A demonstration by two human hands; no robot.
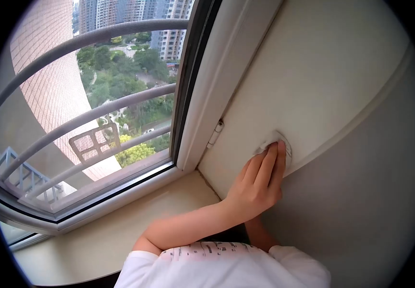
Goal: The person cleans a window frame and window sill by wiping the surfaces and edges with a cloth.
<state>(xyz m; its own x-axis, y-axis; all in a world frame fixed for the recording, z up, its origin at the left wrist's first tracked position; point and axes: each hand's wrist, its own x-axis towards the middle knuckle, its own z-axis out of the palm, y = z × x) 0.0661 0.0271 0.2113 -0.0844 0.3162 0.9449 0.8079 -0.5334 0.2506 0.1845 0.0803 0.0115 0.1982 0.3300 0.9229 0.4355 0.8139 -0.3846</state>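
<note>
My left hand (260, 180) presses a crumpled white cloth (273, 138) flat against the pale wall (323, 72), near the wall's outer corner. Its fingers are together over the cloth, with the back of the hand towards me. The left forearm reaches across in front of my body. Of my right arm only part of the forearm shows, below the left wrist; the right hand is hidden behind the left hand and wrist.
A window with a pale frame (217, 72) fills the left side, with curved metal bars (121, 103) outside it. Below it runs a cream sill (135, 218). A small hinge (215, 134) sits beside the frame. The wall's edge runs diagonally at right.
</note>
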